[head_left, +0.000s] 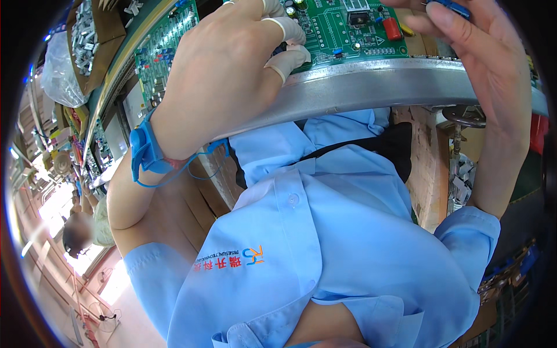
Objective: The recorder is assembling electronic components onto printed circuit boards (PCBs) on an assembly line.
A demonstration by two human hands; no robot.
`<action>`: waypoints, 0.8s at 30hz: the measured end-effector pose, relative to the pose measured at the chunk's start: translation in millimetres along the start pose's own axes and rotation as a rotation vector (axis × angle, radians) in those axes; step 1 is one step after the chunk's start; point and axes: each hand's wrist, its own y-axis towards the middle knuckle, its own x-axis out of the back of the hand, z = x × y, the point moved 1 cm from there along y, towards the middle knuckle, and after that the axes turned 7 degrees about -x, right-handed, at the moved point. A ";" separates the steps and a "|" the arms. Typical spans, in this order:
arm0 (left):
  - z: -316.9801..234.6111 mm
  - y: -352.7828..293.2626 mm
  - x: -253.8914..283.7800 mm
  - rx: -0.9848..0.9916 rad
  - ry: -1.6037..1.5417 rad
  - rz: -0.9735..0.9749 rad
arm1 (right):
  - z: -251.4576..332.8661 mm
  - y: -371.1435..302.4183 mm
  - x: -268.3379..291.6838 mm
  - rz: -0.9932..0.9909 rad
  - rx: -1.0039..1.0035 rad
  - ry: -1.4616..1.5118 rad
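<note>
At the top, a green circuit board (pixel 331 40) lies along a metal rail, fitted with a red block-shaped component (pixel 392 29), a black socket and small cylindrical capacitors. My left hand (pixel 226 69), wearing white finger cots and a blue wrist strap (pixel 148 148), reaches over the board's left part. Its thumb and fingertips close round a small black component (pixel 280 49) at the board; its lower part is hidden. Above the board's right end, my raised right hand (pixel 484 43) pinches a small blue component (pixel 451 8) between thumb and fingers, partly cut off by the frame edge.
The curved metal rail (pixel 371 87) runs between the board and my body. Another populated green board (pixel 165 52) sits to the left. Beyond it stand a cardboard box (pixel 107 35) of metal pieces and a clear plastic bag (pixel 62 72). A person (pixel 78 232) is at far left.
</note>
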 end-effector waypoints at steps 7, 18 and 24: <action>40.5 9.6 -54.4 -0.718 -0.372 -0.775 | -1.1 -2.9 5.0 0.032 0.069 -0.028; 27.9 0.2 -44.6 -0.424 0.026 -0.462 | 10.5 -15.2 -5.3 0.150 0.010 0.057; 1.3 -10.5 -19.9 -0.035 0.028 -0.128 | 5.9 -19.8 -19.8 -0.034 -0.256 0.010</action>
